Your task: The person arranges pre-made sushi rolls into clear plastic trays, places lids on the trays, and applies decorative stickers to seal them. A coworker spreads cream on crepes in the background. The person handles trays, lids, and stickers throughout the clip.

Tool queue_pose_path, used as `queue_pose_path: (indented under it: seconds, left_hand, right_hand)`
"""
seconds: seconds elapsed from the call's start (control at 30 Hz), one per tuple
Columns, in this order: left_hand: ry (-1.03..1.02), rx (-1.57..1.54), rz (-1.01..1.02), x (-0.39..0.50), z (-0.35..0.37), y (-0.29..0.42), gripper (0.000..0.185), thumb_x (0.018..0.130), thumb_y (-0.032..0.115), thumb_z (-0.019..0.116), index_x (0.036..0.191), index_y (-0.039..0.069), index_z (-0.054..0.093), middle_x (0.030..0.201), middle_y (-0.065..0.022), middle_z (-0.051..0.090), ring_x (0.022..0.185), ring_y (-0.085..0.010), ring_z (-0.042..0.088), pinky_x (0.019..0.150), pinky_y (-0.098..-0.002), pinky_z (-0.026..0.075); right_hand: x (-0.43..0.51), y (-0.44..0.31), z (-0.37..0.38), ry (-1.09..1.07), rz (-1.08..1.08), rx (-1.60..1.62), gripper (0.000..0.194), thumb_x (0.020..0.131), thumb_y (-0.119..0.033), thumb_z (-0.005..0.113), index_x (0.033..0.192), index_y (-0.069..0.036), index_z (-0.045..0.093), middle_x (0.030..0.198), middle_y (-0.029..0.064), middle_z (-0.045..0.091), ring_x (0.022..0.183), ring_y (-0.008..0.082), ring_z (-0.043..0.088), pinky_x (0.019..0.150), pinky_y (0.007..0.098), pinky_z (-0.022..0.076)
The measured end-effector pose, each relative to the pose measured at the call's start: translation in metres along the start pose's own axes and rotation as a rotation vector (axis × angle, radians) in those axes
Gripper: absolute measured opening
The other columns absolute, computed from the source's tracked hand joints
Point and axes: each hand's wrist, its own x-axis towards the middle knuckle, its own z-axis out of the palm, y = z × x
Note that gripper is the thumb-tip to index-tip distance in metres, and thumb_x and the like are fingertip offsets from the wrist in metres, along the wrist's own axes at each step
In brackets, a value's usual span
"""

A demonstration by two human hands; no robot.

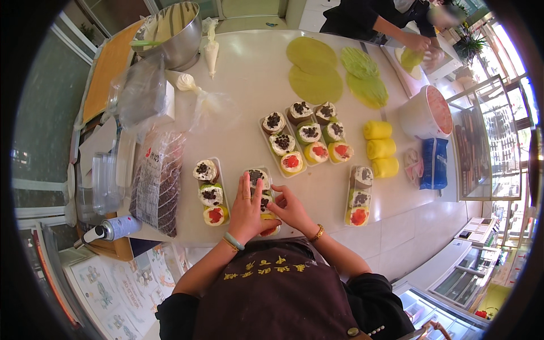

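A clear plastic box (263, 169) with cream-topped cake rolls stands in front of me at the table's near edge. My left hand (245, 210) lies across its left and top, fingers stretched toward the far end and thumb at the near roll. At its right side, my right hand (293, 209) grips the rim with bent fingers. The far roll (256, 175) bears dark crumbs; my hands partly hide the nearer two. Left of it sits an uncovered tray of three rolls (211, 195). To the right is a box of three rolls (360, 196) that looks lidded.
Several filled trays (309, 132) stand mid-table. Beyond them lie green crepes (315, 70); yellow rolls (379, 148) and a white bucket (418, 112) are right. Piping bags (211, 53), a steel bowl (180, 46) and a gas torch (112, 229) are left. A co-worker's hands (418, 46) handle a crepe.
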Motion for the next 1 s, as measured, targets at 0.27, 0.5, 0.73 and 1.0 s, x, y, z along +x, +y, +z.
queue_pose_path:
  seconds: [0.27, 0.5, 0.73, 1.0]
  left_hand:
    - [0.024, -0.017, -0.036, 0.005, 0.002, 0.005, 0.12, 0.063, 0.045, 0.088, 0.155, 0.005, 0.022, 0.159, -0.0327, 0.01, 0.145, -0.0525, 0.021, 0.116, -0.0538, 0.03]
    - [0.083, -0.04, -0.001, 0.007, 0.008, -0.002, 0.118, 0.064, 0.047, 0.087, 0.155, 0.007, 0.024, 0.16, -0.0314, 0.011, 0.145, -0.0535, 0.021, 0.115, -0.0547, 0.031]
    - [-0.045, -0.001, 0.015, -0.019, 0.005, 0.005, 0.116, 0.066, 0.044, 0.089, 0.157, 0.01, 0.026, 0.161, -0.0329, 0.002, 0.147, -0.0535, 0.01, 0.117, -0.0561, 0.023]
    - [0.027, -0.206, 0.021, -0.035, -0.018, 0.026, 0.097, 0.076, 0.019, 0.078, 0.155, 0.003, 0.025, 0.159, -0.0348, 0.007, 0.148, -0.0509, 0.011, 0.118, -0.0554, 0.018]
  right_hand:
    - [0.001, -0.011, -0.006, -0.053, 0.072, -0.015, 0.057, 0.09, -0.023, 0.072, 0.138, -0.005, 0.048, 0.083, 0.0092, 0.065, 0.073, 0.0181, 0.066, 0.07, 0.0324, 0.0536]
    - [-0.004, -0.005, -0.009, -0.082, -0.004, 0.067, 0.047, 0.098, -0.015, 0.062, 0.14, -0.003, 0.046, 0.089, 0.0048, 0.061, 0.071, 0.0117, 0.062, 0.067, 0.028, 0.0525]
    - [-0.04, 0.014, -0.023, -0.012, 0.046, 0.079, 0.041, 0.096, -0.016, 0.063, 0.133, -0.003, 0.054, 0.099, 0.0133, 0.064, 0.075, 0.0201, 0.066, 0.072, 0.0321, 0.0544]
    - [-0.035, -0.01, 0.001, 0.246, -0.245, -0.467, 0.058, 0.072, -0.035, 0.082, 0.109, 0.005, 0.061, 0.119, 0.0229, 0.055, 0.105, 0.0376, 0.06, 0.089, 0.0443, 0.0515]
